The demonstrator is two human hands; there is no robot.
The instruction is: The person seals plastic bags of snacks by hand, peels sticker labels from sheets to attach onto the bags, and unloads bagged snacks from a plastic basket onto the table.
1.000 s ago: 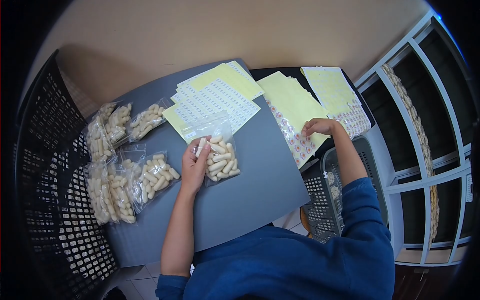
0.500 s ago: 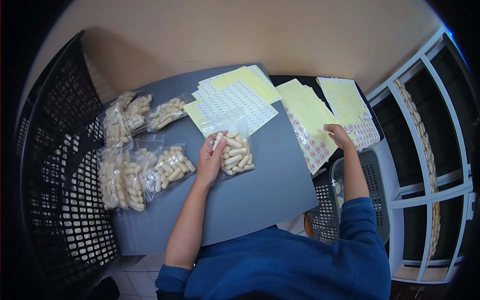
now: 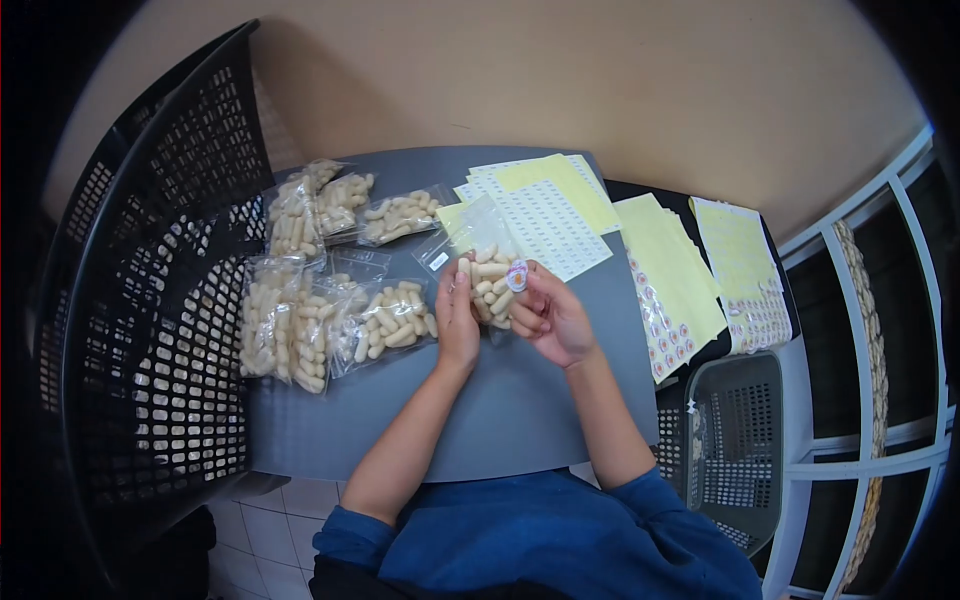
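Observation:
My left hand point(image 3: 459, 318) is closed on the left side of a clear zip bag point(image 3: 490, 285) full of pale, capsule-shaped pieces. A small white label shows near the bag's upper left corner. Over the bag's right side, my right hand point(image 3: 553, 314) pinches a round sticker point(image 3: 517, 276) with an orange centre and purplish edge. Whether the sticker touches the plastic I cannot tell. To the left lie several similar filled bags point(image 3: 390, 322) on the grey table point(image 3: 480, 420). The lower part of the held bag is partly hidden by my hands.
Sheets of small printed labels point(image 3: 560, 235) lie at the back. Yellow backing sheets with round stickers point(image 3: 665, 275) are on the right, beside another sticker sheet point(image 3: 740, 265). A tall black basket point(image 3: 165, 290) stands left; a grey basket point(image 3: 738, 440) sits lower right near a white-framed rack point(image 3: 870, 465).
My right hand has moved left from the sticker sheets to the bag, bringing a round sticker. The bag is now tilted in my left hand. The camera view has shifted.

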